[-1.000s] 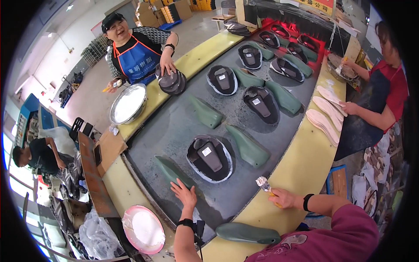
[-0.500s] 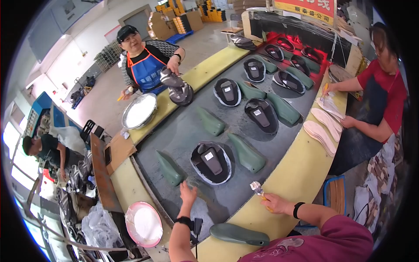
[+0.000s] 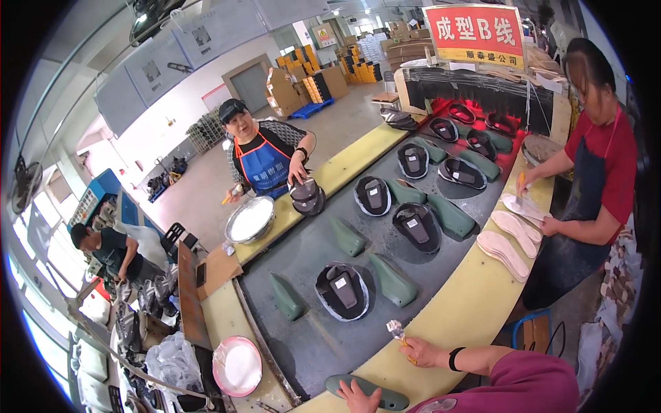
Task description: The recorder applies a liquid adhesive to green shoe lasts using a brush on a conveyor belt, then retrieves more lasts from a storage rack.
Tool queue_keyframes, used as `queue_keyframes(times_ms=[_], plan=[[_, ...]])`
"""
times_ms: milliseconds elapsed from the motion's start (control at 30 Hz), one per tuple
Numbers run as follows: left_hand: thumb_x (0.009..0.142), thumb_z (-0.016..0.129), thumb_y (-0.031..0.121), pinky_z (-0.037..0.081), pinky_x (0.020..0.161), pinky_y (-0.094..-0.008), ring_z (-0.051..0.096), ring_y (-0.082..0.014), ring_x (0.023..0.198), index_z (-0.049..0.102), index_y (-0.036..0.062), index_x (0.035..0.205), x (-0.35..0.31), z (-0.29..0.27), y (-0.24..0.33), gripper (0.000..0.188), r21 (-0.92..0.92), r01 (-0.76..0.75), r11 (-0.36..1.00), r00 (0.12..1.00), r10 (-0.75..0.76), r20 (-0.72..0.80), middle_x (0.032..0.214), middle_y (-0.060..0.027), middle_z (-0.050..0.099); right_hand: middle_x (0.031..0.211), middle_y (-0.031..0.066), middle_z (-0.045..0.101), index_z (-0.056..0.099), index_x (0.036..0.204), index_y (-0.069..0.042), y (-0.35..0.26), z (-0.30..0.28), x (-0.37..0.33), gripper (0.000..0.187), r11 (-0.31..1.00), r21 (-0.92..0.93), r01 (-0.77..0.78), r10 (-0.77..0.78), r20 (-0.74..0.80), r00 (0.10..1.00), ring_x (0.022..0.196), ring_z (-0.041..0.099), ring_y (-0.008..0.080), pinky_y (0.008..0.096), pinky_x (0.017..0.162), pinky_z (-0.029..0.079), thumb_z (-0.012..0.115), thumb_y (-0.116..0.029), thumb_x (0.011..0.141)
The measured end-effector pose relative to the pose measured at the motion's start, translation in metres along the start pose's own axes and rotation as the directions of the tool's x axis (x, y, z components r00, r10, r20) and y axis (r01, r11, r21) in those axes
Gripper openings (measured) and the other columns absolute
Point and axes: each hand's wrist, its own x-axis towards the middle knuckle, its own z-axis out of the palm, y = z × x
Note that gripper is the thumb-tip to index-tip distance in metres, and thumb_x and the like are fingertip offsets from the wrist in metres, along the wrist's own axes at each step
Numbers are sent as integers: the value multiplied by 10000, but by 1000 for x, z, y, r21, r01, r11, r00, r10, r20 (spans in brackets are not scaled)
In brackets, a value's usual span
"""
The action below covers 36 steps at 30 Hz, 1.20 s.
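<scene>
My right hand (image 3: 425,352) is closed round the handle of a glue brush (image 3: 396,331), its bristles loaded with white paste and pointing up over the yellow near edge. My left hand (image 3: 359,397), fingers spread, lies over a dark green shoe last (image 3: 384,395) at the bottom of the view; whether it presses on it I cannot tell. Closest on the grey belt (image 3: 289,358) are a black shoe upper (image 3: 339,292) with a white-smeared rim and two green lasts, one to its left (image 3: 285,297) and one to its right (image 3: 394,281).
A pink basin (image 3: 219,358) of white paste stands at left, a metal bowl (image 3: 269,230) of it beyond. Across the belt a co-worker handles dark shoes (image 3: 308,198). Another at right brushes pale insoles (image 3: 501,256). More uppers and lasts lead to a red-lit opening (image 3: 441,107).
My left hand has drawn back from the belt to the green last near me. The view has tilted up. The co-worker across has lowered the dark shoes to the ledge.
</scene>
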Motion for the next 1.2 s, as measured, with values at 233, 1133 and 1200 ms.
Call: queue_keyframes(times_ms=[233, 1133, 1200], plan=[[610, 738, 194, 278, 1022, -415, 274, -415, 1234, 195, -22, 1350, -42, 21, -37, 943, -547, 370, 751, 929, -286, 237, 1370, -278, 183, 982, 181, 490, 486, 1024, -38, -13, -12, 3, 292, 998, 49, -25, 24, 30, 999, 924, 492, 346, 422, 795, 417, 519, -77, 736], [570, 580, 56, 458, 698, -308, 544, -191, 785, 487, -36, 1078, 17, -74, -21, 525, -802, 558, 214, 830, -151, 537, 886, -97, 571, 670, 80, 597, 582, 876, -24, -101, -82, 116, 117, 754, 649, 99, 55, -213, 975, 599, 596, 142, 264, 563, 479, 507, -110, 853], [569, 574, 47, 466, 681, -305, 549, -190, 774, 487, -42, 1069, 22, -78, -19, 515, -804, 552, 221, 832, -88, 548, 879, -95, 568, 672, 64, 595, 584, 862, -36, -109, -77, 122, 103, 594, 803, -48, 114, -25, 993, 583, 583, 119, 256, 523, 453, 520, -116, 854]])
